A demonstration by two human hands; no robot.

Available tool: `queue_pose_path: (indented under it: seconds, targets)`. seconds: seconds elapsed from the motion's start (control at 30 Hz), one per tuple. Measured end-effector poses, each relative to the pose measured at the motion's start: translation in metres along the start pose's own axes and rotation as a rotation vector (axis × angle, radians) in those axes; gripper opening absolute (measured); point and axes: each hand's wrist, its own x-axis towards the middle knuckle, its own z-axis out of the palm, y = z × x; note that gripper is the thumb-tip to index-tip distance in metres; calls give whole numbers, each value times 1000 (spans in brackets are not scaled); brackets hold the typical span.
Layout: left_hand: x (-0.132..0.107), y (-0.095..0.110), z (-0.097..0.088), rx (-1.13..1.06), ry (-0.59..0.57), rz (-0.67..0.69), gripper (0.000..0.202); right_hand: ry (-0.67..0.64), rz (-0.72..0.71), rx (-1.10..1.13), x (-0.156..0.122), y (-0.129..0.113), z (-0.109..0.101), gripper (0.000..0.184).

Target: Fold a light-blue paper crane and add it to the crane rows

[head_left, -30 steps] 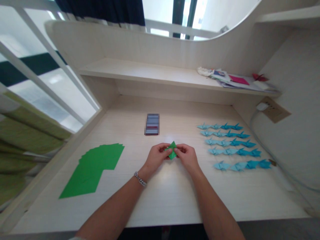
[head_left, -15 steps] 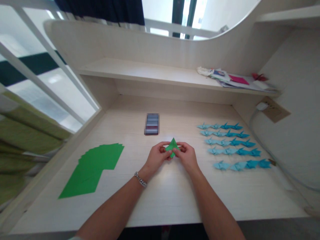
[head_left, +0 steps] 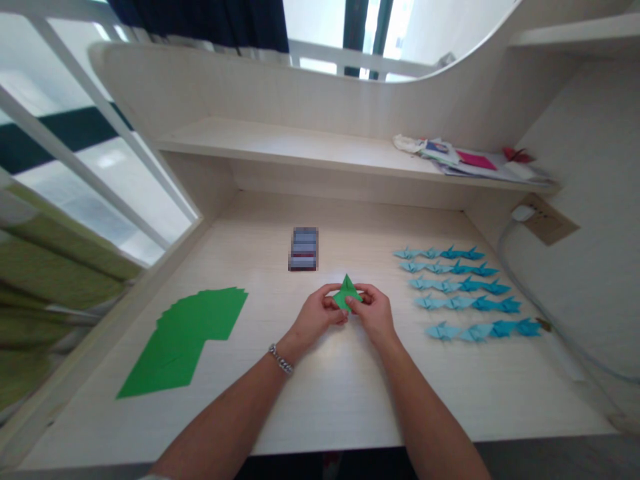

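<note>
Between my two hands is a small piece of folded green paper (head_left: pixel 347 292), its pointed tip facing away from me. My left hand (head_left: pixel 320 313) has its fingers closed at the left edge, with the thumb low, by the bottom corner. On the other side my right hand (head_left: pixel 374 310) pinches the paper, thumb on its front and fingers behind. Both hands are just above the desk (head_left: pixel 320 400). To the left, green paper sheets (head_left: pixel 190 333) lie fanned out. Several rows of folded blue paper cranes (head_left: pixel 460 287) stand to the right, from pale to darker blue.
A blurred phone-like rectangle (head_left: pixel 304 249) lies beyond my hands. Papers (head_left: pixel 475 160) rest on the shelf (head_left: pixel 300 147) at the back. On the right wall a plug sits in a socket (head_left: pixel 547 219), its grey cable (head_left: pixel 545 313) running along the desk's side.
My left thumb has slid down off the front of the green paper toward its lower corner. The right hand keeps its pinch, and other things are unmoved.
</note>
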Motion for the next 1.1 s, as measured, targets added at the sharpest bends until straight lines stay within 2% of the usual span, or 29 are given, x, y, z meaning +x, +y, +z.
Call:
queue_pose_path:
  seconds: [0.07,0.23,0.37,0.63,0.9,1.1]
  targets:
    - [0,3,0,5,6,2,67,-11,18,29,0,0,-1,40]
    - [2,7,-1,-62,87,9,40,-75,93,90,-2,-1,-3,39]
    - [5,4,-4,-35,116,24,29,-127,148,106,-2,-3,-4,31]
    - [2,7,-4,1,123,34,21,-116,131,53,-2,-8,-10,26]
    - [2,8,-5,39,114,60,16,-145,179,205,-3,-9,-10,23]
    - [4,4,-6,29,101,54,19,-127,136,103,-2,-5,-10,23]
